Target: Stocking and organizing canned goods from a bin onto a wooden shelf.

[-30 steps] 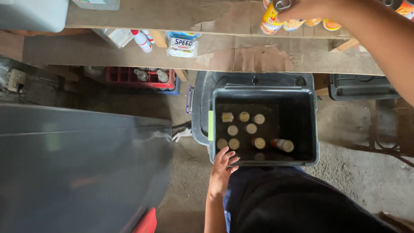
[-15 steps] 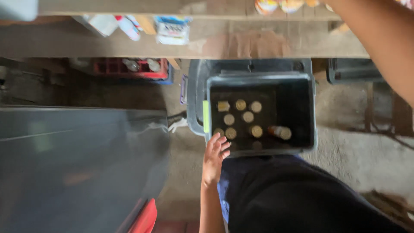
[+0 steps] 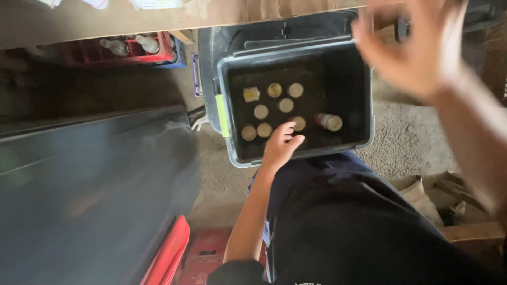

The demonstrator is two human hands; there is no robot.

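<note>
Since the earlier frames the right hand (image 3: pixel 417 47) has come down from the shelf where it held a can; it is now motion-blurred over the far right corner of the grey bin (image 3: pixel 369 105), fingers spread, nothing in them. View has also tilted downward.

Near: dark trousers (image 3: pixel 359 227) fill the lower frame; red plastic object (image 3: pixel 174 253) at lower left beside the left forearm.

Mid: left hand (image 3: pixel 280 145) rests across the near rim of the bin, fingers loosely extended and reaching inside, fingertips touching or just over one upright can; not closed on anything. Judged to be steadying the bin or sorting its contents.

Inside: upright cans (image 3: pixel 274 108) stand in a cluster on the bin floor, lids up, which packs them close. One can lying on its side (image 3: pixel 330 122) sits apart to the right.

Far: red crate (image 3: pixel 158 50) with bottles under the wooden shelf (image 3: pixel 105 21). Large dark sheet (image 3: pixel 90 190) covers the left side.
</note>
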